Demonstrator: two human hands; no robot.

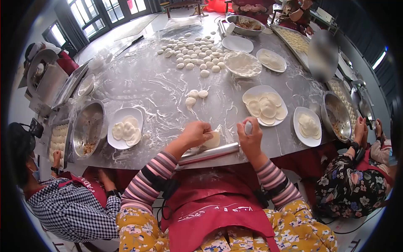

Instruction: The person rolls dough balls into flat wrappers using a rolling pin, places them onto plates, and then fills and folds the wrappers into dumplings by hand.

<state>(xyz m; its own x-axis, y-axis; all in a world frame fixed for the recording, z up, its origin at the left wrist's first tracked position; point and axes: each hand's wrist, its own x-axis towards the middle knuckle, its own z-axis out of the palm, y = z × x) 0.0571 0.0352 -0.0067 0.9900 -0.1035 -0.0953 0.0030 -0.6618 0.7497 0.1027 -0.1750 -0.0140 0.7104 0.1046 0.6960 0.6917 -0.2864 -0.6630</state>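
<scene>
My left hand [194, 135] is closed, pinching the edge of a thin round dough wrapper [213, 140] against the tabletop. My right hand [252, 142] is wrapped round the handle of a metal rolling pin [216, 153]. The pin's steel barrel lies near the front table edge, just on my side of the wrapper. Three small dough balls [191, 102] sit on the floured metal table [147, 90] beyond my hands. Rolled wrappers [267, 105] are piled on a white plate [253, 92] ahead of my right hand.
Many flattened dough pieces [184, 52] lie farther back beside a bowl of flour [242, 64]. Plates of wrappers [308, 125] and steel bowls of filling [90, 130] stand on both sides. Co-workers sit left and right; trays of dumplings [58, 143] are near them.
</scene>
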